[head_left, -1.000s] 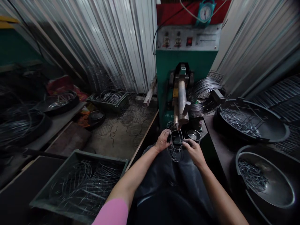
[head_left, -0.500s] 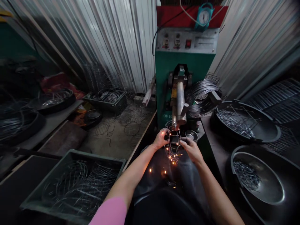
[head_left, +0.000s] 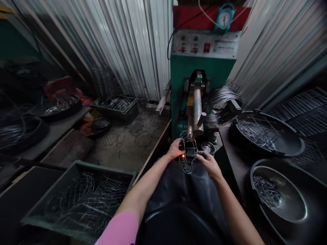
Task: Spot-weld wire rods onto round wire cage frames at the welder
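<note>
Sparks dropped from a scatter half a second ago to one orange glow; hands barely shifted. Likely means the burst is nearly spent, with the workpiece held steady. Clock centred on wire frame: green crate of bent wire at 8. Left hand at 9, pinching the frame's left side. Frame sits between both hands, machine arm at 12; tip contact unclear. Right hand at 3–4, pinching its right wire. Lower pan with short pieces at 4.
</note>
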`<state>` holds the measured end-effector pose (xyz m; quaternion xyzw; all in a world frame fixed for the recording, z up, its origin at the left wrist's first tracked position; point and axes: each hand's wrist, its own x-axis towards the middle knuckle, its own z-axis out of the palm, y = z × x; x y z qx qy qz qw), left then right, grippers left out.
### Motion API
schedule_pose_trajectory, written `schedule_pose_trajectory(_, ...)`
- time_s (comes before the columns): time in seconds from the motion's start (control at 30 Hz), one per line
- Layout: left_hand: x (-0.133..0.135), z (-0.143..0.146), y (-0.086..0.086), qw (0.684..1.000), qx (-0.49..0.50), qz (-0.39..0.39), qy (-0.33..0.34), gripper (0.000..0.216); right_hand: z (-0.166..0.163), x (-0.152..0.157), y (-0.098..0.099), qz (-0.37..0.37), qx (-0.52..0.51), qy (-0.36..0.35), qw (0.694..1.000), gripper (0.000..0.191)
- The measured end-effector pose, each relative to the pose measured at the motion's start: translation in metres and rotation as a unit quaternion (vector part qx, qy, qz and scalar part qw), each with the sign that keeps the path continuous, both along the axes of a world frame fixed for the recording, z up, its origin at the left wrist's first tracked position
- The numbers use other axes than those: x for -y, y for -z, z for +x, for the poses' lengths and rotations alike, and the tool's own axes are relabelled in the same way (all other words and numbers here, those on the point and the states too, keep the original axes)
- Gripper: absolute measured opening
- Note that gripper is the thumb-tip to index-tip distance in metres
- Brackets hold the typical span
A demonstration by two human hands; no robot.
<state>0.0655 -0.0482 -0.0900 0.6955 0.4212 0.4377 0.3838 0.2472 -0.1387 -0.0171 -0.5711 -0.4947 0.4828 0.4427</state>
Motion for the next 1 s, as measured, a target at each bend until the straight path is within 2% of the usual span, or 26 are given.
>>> schedule_pose_trajectory(0.1,0.004,-0.001,-0.002,1.0,0.002,-0.015,0.0,0.061,0.003,0.014,0.003,-0.003,0.023,-0.028,0.999,0.029)
schedule_pose_trajectory(0.17,0.005,-0.001,-0.003,0.999,0.011,-0.037,0.002,0.064,0.002,0.015,0.001,0.008,0.019,-0.018,1.0,0.028)
schedule_pose_trajectory(0.43,-0.006,-0.001,0.001,0.989,0.075,-0.128,-0.017,0.065,-0.011,-0.017,-0.013,0.014,-0.039,0.022,0.999,0.034)
schedule_pose_trajectory(0.77,-0.01,0.005,-0.002,0.984,0.09,-0.151,-0.033,0.058,-0.011,-0.035,-0.016,0.021,-0.033,0.048,0.998,0.035)
schedule_pose_trajectory(1.0,-0.007,0.002,-0.001,0.986,0.068,-0.134,-0.065,0.055,-0.011,-0.042,-0.013,0.039,-0.031,0.047,0.998,0.035)
